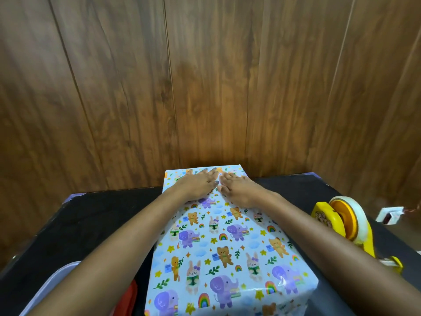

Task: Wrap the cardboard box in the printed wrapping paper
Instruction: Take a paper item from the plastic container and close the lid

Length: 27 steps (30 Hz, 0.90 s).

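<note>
At the near left corner, the pale rim of a plastic tub (59, 277) pokes into view with something red (132, 294) beside it, both low against the black worktop (91, 220). The left hand (196, 182) lies flat on the far end of the wrapped box (227, 254), its fingers (210, 173) straight and spread on the top face, gripping nothing. The box stands in the middle of the worktop, its far end close to the wooden wall (205, 76). The printed wrapping paper (227, 293), with elephants, bears, rabbits and rainbows, covers every side I can see, so no cardboard shows. The right hand (239, 187) presses flat just beside the left, its fingers (227, 176) straight too, the two hands nearly touching. To the right, apart from the box, stands a yellow tape dispenser (346, 226), and past it a small white object (390, 215) too small to make out.
</note>
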Each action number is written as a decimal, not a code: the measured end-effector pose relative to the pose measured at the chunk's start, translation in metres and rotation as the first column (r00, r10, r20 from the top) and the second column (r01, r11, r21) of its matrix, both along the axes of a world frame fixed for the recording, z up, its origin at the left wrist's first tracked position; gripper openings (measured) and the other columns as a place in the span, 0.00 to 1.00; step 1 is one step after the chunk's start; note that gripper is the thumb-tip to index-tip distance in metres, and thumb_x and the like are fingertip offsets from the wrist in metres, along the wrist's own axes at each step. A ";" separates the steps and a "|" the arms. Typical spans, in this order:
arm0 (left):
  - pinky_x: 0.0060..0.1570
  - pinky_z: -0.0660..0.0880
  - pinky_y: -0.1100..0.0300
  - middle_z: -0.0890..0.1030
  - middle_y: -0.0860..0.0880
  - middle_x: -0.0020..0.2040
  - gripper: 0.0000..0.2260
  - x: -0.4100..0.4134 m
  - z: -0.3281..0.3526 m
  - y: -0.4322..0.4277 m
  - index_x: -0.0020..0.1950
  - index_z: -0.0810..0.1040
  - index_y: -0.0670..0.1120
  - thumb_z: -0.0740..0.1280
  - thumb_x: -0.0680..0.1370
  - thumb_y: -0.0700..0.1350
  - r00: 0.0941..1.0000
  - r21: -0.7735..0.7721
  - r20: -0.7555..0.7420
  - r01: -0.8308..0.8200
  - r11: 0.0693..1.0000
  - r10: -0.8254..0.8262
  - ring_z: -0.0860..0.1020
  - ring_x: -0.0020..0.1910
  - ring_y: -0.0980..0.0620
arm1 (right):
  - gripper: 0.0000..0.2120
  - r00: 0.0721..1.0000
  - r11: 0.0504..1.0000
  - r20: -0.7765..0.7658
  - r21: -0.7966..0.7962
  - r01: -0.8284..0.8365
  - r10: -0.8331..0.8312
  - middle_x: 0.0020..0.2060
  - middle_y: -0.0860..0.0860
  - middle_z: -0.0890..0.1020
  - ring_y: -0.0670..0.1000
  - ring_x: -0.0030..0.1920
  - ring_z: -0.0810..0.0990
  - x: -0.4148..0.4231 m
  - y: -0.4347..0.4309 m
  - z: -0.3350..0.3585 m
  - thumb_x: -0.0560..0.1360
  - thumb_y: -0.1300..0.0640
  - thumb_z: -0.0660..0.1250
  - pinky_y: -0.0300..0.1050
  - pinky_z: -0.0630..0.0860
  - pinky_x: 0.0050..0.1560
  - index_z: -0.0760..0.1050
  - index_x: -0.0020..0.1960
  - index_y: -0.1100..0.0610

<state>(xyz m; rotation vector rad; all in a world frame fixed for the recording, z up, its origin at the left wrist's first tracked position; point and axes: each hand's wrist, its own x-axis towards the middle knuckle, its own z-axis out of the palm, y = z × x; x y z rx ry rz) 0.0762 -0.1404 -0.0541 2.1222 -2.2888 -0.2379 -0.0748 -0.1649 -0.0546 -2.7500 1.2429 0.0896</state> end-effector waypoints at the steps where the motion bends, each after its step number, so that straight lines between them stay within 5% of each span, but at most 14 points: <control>1: 0.73 0.40 0.48 0.46 0.54 0.77 0.22 0.000 -0.002 0.002 0.78 0.48 0.48 0.45 0.84 0.49 0.999 0.001 0.034 -0.017 1.000 0.017 0.44 0.76 0.54 | 0.25 1.000 1.000 -0.027 0.003 0.006 -0.006 0.77 0.55 0.46 0.51 0.77 0.45 -0.003 0.004 0.000 0.83 0.50 0.43 0.50 0.45 0.74 0.45 0.77 0.60; 6: 0.73 0.40 0.46 0.46 0.52 0.78 0.24 -0.006 -0.006 0.009 0.77 0.46 0.47 0.42 0.83 0.53 0.969 -0.049 0.189 -0.154 0.987 0.161 0.45 0.76 0.51 | 0.26 0.992 0.995 -0.091 0.034 0.092 -0.088 0.77 0.53 0.45 0.49 0.77 0.44 -0.020 0.016 0.008 0.83 0.49 0.42 0.54 0.41 0.74 0.44 0.77 0.59; 8: 0.73 0.40 0.45 0.48 0.50 0.78 0.25 -0.003 -0.002 0.014 0.77 0.47 0.44 0.42 0.83 0.53 0.937 -0.057 0.274 -0.209 0.976 0.216 0.45 0.76 0.50 | 0.23 0.986 0.991 -0.109 0.019 0.129 -0.126 0.76 0.54 0.55 0.51 0.76 0.54 -0.028 0.019 0.014 0.83 0.51 0.43 0.57 0.42 0.74 0.55 0.75 0.60; 10: 0.72 0.41 0.44 0.51 0.48 0.78 0.24 0.002 0.004 0.022 0.77 0.50 0.43 0.43 0.83 0.53 0.906 -0.077 0.335 -0.246 0.966 0.257 0.46 0.76 0.49 | 0.16 0.985 0.989 -0.092 -0.024 0.146 -0.148 0.60 0.55 0.75 0.55 0.64 0.69 -0.034 0.022 0.023 0.82 0.56 0.45 0.59 0.49 0.73 0.72 0.54 0.57; 11: 0.72 0.42 0.44 0.52 0.48 0.78 0.24 0.002 0.007 0.032 0.77 0.52 0.44 0.44 0.83 0.52 0.903 -0.089 0.352 -0.228 0.970 0.245 0.46 0.76 0.48 | 0.16 0.988 0.989 -0.057 -0.036 0.142 -0.144 0.51 0.52 0.77 0.55 0.58 0.71 -0.033 0.028 0.027 0.82 0.57 0.46 0.58 0.53 0.72 0.71 0.46 0.55; 13: 0.72 0.43 0.45 0.51 0.49 0.78 0.22 -0.004 0.006 0.038 0.77 0.52 0.46 0.45 0.83 0.51 0.945 -0.068 0.298 -0.116 0.991 0.131 0.46 0.76 0.49 | 0.17 0.995 0.994 0.000 -0.018 0.103 -0.103 0.65 0.54 0.72 0.54 0.67 0.67 -0.028 0.029 0.024 0.82 0.57 0.45 0.58 0.54 0.72 0.71 0.60 0.56; 15: 0.73 0.42 0.48 0.49 0.52 0.78 0.22 -0.013 0.008 0.045 0.77 0.49 0.48 0.45 0.84 0.51 0.989 -0.011 0.128 -0.078 0.997 0.079 0.45 0.76 0.52 | 0.22 0.998 0.998 0.002 0.000 0.070 -0.070 0.76 0.54 0.54 0.51 0.76 0.53 -0.020 0.032 0.018 0.83 0.56 0.44 0.58 0.50 0.73 0.57 0.75 0.59; 17: 0.72 0.43 0.47 0.47 0.54 0.78 0.22 -0.015 0.010 0.044 0.78 0.47 0.49 0.44 0.84 0.50 0.992 0.011 0.083 -0.091 0.996 0.090 0.46 0.76 0.53 | 0.22 0.997 0.997 0.011 0.008 0.076 -0.076 0.77 0.52 0.51 0.50 0.76 0.50 -0.018 0.033 0.015 0.83 0.56 0.44 0.58 0.49 0.73 0.54 0.76 0.59; 21: 0.72 0.44 0.43 0.48 0.53 0.78 0.21 -0.010 0.009 0.043 0.77 0.48 0.48 0.45 0.84 0.48 0.973 0.011 0.182 -0.150 0.989 0.145 0.48 0.76 0.49 | 0.21 0.993 0.993 -0.018 0.009 0.119 -0.119 0.75 0.52 0.59 0.53 0.73 0.61 -0.027 0.037 0.021 0.83 0.55 0.45 0.57 0.53 0.73 0.61 0.73 0.58; 23: 0.72 0.46 0.41 0.49 0.51 0.78 0.21 -0.011 0.008 0.044 0.77 0.49 0.46 0.47 0.84 0.46 0.956 -0.034 0.244 -0.157 0.987 0.160 0.49 0.76 0.46 | 0.19 0.989 0.989 -0.018 -0.026 0.145 -0.146 0.66 0.54 0.72 0.56 0.66 0.69 -0.031 0.041 0.025 0.82 0.57 0.47 0.55 0.56 0.71 0.71 0.65 0.57; 25: 0.72 0.46 0.41 0.55 0.49 0.77 0.20 -0.013 0.011 0.048 0.76 0.56 0.44 0.49 0.83 0.45 0.954 -0.081 0.216 -0.193 0.978 0.206 0.50 0.76 0.46 | 0.15 0.980 0.980 0.048 -0.051 0.194 -0.191 0.46 0.53 0.78 0.57 0.53 0.74 -0.034 0.046 0.030 0.80 0.59 0.50 0.50 0.64 0.64 0.75 0.46 0.57; 27: 0.71 0.47 0.42 0.67 0.47 0.71 0.16 -0.017 0.013 0.061 0.68 0.68 0.42 0.50 0.82 0.43 0.961 -0.126 0.102 -0.243 0.962 0.256 0.54 0.75 0.46 | 0.14 0.939 0.972 0.251 0.032 0.233 -0.233 0.46 0.56 0.80 0.59 0.53 0.76 -0.038 0.052 0.035 0.79 0.61 0.53 0.47 0.69 0.56 0.77 0.48 0.62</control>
